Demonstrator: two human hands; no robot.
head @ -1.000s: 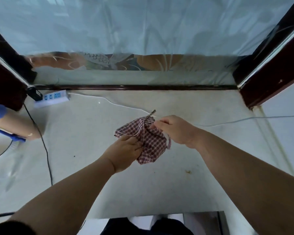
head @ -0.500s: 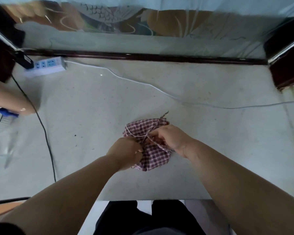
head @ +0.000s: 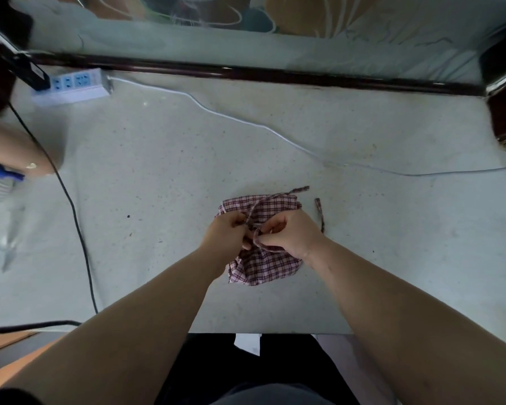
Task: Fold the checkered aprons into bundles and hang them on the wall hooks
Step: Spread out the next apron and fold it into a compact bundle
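Checkered cloth, an apron (head: pixel 268 267) already gathered into a bundle, lies on the counter (head: pixel 158 185) close to the front edge and is worked from above by both hands. The left hand (head: pixel 227 233) and the right hand (head: pixel 294 235) are held close together over the bundle's middle, each with fingers curled round a length of the tie strap (head: pixel 256 209). A loose strap end (head: pixel 319 214) lies on the counter just beside the bundle, on the right.

The step in hand is judged to be the tying of the bundle. The straps are best drawn snug against the cloth while the folds are pressed down, so that nothing slips out once the bundle is hung.

The front edge is near, so the pull is better directed sideways than toward the body. Bare counter is left between the bundle and the white cable (head: pixel 246 121) behind it. The black cable (head: pixel 73 211) and the power strip (head: pixel 73 86) lie well apart on the left.
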